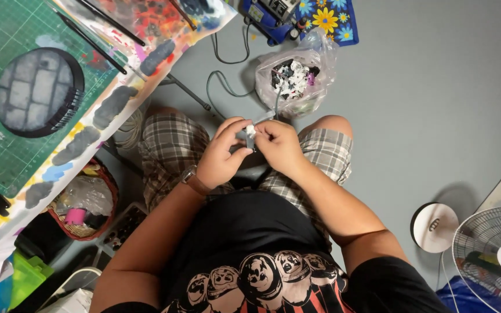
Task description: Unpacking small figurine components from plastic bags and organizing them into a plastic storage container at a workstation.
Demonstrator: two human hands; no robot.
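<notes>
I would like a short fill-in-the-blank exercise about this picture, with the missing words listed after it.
1. Both hands, the left hand and the right hand, hold a small grey and white part above the person's ____.
2. The clear plastic bag of small black and white pieces lies on the grey ____.
3. The round dark base with a grey stone pattern rests on a ____ cutting mat.
4. A brown strap sits on the left ____.

Missing words: lap; floor; green; wrist

Open grey floor [436, 104] lies right; plastic bag [294, 78] and table [7, 156] crowd ahead-left.
</notes>
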